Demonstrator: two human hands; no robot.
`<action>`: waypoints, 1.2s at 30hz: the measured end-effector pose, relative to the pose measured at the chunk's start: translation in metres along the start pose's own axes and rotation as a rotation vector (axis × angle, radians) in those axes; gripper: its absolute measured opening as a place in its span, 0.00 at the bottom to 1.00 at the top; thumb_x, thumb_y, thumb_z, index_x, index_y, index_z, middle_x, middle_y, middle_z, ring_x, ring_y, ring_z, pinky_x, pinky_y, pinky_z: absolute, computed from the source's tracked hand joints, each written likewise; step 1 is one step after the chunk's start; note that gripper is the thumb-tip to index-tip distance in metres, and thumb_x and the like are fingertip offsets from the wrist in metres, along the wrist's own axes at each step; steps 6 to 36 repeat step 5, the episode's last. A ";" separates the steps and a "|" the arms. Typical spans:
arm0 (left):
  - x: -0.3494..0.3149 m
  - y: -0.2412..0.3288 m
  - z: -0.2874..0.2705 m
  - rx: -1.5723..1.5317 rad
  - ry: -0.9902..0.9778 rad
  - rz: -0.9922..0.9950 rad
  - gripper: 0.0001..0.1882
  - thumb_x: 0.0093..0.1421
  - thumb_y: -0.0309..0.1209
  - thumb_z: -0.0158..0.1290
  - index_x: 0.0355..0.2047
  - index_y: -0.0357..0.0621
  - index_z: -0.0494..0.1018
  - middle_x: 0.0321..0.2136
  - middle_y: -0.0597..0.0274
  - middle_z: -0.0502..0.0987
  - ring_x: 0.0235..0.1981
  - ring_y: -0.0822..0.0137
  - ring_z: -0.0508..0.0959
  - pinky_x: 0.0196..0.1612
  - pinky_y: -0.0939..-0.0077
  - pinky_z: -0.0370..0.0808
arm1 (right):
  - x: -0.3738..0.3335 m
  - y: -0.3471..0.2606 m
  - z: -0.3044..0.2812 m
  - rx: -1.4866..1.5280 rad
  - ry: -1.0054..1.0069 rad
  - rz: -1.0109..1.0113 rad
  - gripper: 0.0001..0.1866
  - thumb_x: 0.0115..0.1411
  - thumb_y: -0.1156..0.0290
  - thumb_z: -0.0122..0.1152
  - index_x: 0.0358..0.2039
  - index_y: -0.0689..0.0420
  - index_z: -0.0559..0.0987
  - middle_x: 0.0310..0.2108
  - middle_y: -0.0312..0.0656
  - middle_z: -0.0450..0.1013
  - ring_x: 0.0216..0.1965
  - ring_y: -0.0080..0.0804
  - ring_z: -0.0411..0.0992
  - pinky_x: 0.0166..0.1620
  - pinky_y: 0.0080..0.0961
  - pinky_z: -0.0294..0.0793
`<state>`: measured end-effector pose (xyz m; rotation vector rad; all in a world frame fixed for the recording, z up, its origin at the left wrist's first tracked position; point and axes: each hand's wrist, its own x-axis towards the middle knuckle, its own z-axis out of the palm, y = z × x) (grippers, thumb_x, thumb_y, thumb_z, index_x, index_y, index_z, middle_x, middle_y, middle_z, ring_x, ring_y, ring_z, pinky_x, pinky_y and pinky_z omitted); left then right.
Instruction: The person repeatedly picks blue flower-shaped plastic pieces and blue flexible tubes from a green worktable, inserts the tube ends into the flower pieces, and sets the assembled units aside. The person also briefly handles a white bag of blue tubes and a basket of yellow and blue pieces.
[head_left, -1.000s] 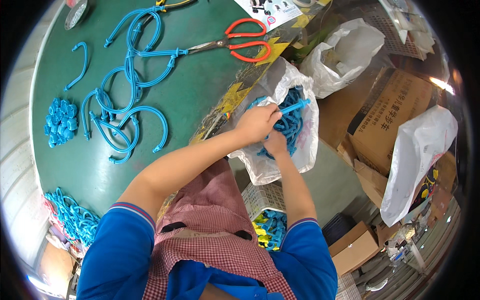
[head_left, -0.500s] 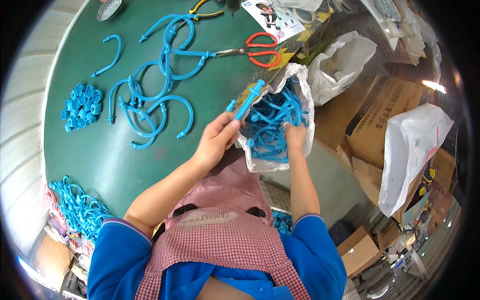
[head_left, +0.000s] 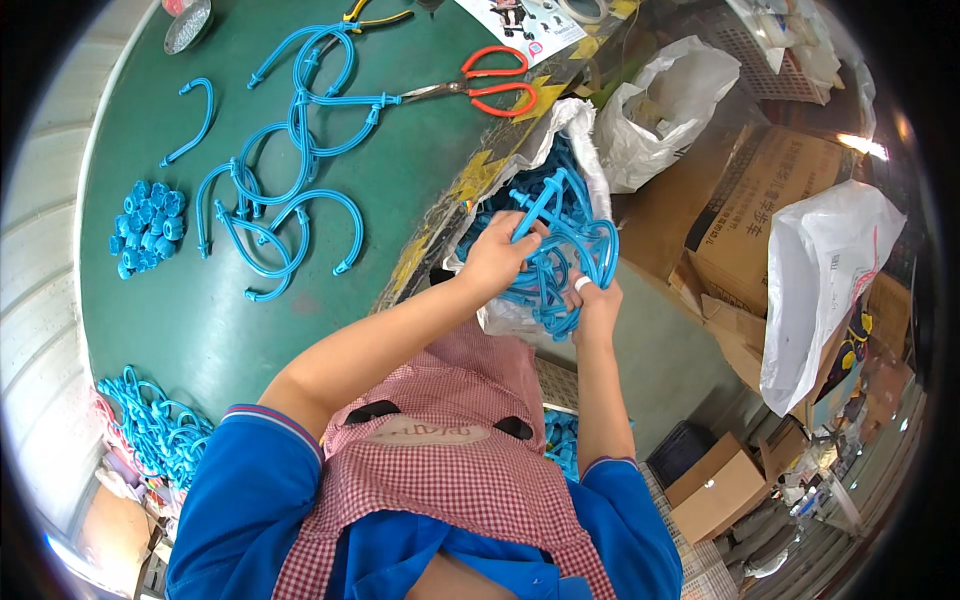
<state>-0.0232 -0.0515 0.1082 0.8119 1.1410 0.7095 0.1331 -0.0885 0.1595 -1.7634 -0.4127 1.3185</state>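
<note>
A white woven sack (head_left: 590, 150) stands open at the table's right edge, with blue plastic pieces inside. My left hand (head_left: 500, 255) is closed around a blue plastic rod (head_left: 540, 205) with ribbed ends, over the sack's mouth. Closed as well, my right hand (head_left: 597, 303) grips a tangled bunch of blue curved tubes (head_left: 608, 250) at the sack's near right side. The two hands are close together, and the rod lies across the bunch. How many tubes are in my right hand I cannot tell.
On the green table (head_left: 330, 345) lie linked blue tubes (head_left: 297, 130), red-handled scissors (head_left: 495, 85), blue caps (head_left: 148, 225) and a single curved tube (head_left: 207, 125). More blue tubes (head_left: 160, 425) are heaped at the near left. Right of the sack are a white bag (head_left: 665, 110) and cardboard boxes (head_left: 760, 210).
My right hand has come up out of the sack's contents with a bunch of blue tubes. My left hand has moved right with its rod, next to that bunch.
</note>
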 end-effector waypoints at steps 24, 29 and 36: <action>0.018 0.009 -0.015 0.923 -0.128 0.320 0.28 0.58 0.36 0.55 0.58 0.53 0.60 0.65 0.54 0.52 0.48 0.54 0.77 0.46 0.64 0.75 | -0.035 -0.029 0.009 -0.276 -0.089 -0.063 0.18 0.50 0.76 0.62 0.43 0.70 0.75 0.20 0.36 0.70 0.14 0.18 0.63 0.17 0.18 0.60; 0.018 0.009 -0.015 0.923 -0.128 0.320 0.28 0.58 0.36 0.55 0.58 0.53 0.60 0.65 0.54 0.52 0.48 0.54 0.77 0.46 0.64 0.75 | -0.035 -0.029 0.009 -0.276 -0.089 -0.063 0.18 0.50 0.76 0.62 0.43 0.70 0.75 0.20 0.36 0.70 0.14 0.18 0.63 0.17 0.18 0.60; 0.018 0.009 -0.015 0.923 -0.128 0.320 0.28 0.58 0.36 0.55 0.58 0.53 0.60 0.65 0.54 0.52 0.48 0.54 0.77 0.46 0.64 0.75 | -0.035 -0.029 0.009 -0.276 -0.089 -0.063 0.18 0.50 0.76 0.62 0.43 0.70 0.75 0.20 0.36 0.70 0.14 0.18 0.63 0.17 0.18 0.60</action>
